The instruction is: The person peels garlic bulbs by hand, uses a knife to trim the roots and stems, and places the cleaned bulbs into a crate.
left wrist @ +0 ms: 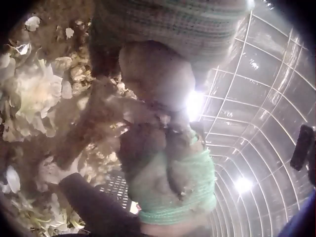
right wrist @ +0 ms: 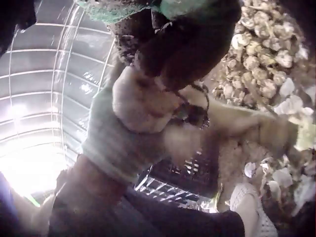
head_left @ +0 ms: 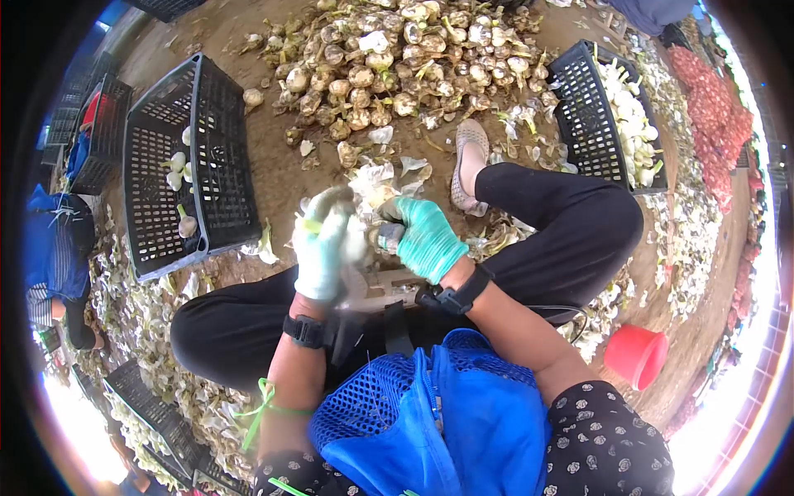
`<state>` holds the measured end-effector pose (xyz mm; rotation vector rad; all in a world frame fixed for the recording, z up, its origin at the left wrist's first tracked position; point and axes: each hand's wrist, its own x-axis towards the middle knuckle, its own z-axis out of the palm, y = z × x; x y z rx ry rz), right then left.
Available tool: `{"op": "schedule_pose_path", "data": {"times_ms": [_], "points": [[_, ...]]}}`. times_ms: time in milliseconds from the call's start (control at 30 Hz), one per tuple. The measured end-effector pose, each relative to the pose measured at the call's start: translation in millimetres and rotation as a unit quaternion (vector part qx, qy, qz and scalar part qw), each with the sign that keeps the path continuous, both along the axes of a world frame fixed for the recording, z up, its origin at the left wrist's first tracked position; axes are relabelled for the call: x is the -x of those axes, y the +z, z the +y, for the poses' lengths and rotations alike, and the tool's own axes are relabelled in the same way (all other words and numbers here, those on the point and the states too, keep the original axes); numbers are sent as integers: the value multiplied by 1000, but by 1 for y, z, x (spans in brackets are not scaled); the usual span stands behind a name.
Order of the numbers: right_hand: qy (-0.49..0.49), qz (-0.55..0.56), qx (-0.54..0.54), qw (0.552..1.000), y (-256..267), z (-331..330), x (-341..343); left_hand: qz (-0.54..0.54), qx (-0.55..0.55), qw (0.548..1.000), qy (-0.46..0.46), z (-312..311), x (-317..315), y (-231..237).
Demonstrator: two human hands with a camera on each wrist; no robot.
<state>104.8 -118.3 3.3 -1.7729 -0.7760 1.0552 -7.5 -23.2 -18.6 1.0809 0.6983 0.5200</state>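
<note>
Both hands wear dirty knitted gloves and meet over the person's lap. The left hand (head_left: 322, 248) is blurred; a pale garlic bulb (left wrist: 157, 74) lies against its palm in the left wrist view. Some of its fingers reach past the bulb. The right hand (head_left: 426, 237), in a mint-green glove, has curled fingers whose dark, soiled tips grip at the bulb's side in the right wrist view. A thin dark loop (right wrist: 200, 91) shows beside these fingertips; I cannot tell what it is. Papery garlic skins (head_left: 376, 183) lie just beyond the hands.
A large heap of unpeeled garlic (head_left: 397, 74) lies ahead. On the left stands a black crate (head_left: 223, 157) with several bulbs; at right, another crate (head_left: 587, 116) holds many white ones. A red bucket (head_left: 635, 355) is near the right elbow. Skins litter the ground.
</note>
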Motion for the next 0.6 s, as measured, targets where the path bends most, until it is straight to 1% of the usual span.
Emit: {"op": "schedule_pose_path", "data": {"times_ms": [33, 67, 100, 133, 167, 200, 233, 267, 300, 333, 367, 400, 467, 500, 533, 600], "points": [[-33, -54, -76, 995, -15, 0, 7, 43, 35, 998, 28, 1, 1, -5], [-32, -53, -78, 995, -31, 1, 9, 84, 68, 993, 55, 1, 1, -10], [-85, -52, -80, 992, -46, 1, 10, 50, 117, 989, 81, 1, 1, -16], [-140, -50, -82, 986, -51, 3, 9, 51, 116, 989, 79, 2, 2, -15], [-191, 39, -31, 980, -55, 4, 1, 14, 143, 986, 87, 3, 3, -13], [-213, 36, 32, 976, -55, -4, -2, -24, 170, 981, 94, 4, 4, -12], [-236, 120, 22, 964, -56, -6, -7, -10, 112, 989, 93, 8, 5, -13], [-253, 207, 15, 945, -57, -6, -9, -9, 111, 989, 97, 12, 3, -14], [-172, 105, 23, 979, -57, -11, -5, -13, 142, 982, 121, 13, 2, -15], [-89, 3, 27, 996, -37, -11, 0, -17, 172, 975, 141, 12, 3, -14], [-51, -126, -45, 990, -28, -7, 5, 17, 153, 975, 158, 6, -2, -4], [-48, -54, -119, 990, -23, -3, 9, 17, 153, 976, 155, 5, -3, -4], [-23, -230, -92, 969, -22, 3, 15, 37, 64, 989, 131, 0, -6, -8], [-11, -226, -56, 973, -19, 3, 16, 78, 34, 989, 125, 0, -7, -11], [-10, -225, -54, 973, -19, 4, 17, 78, 37, 988, 126, 0, -7, -16], [-6, -134, -26, 991, -20, 6, 17, 114, -76, 986, 94, 1, -5, -22]]}}
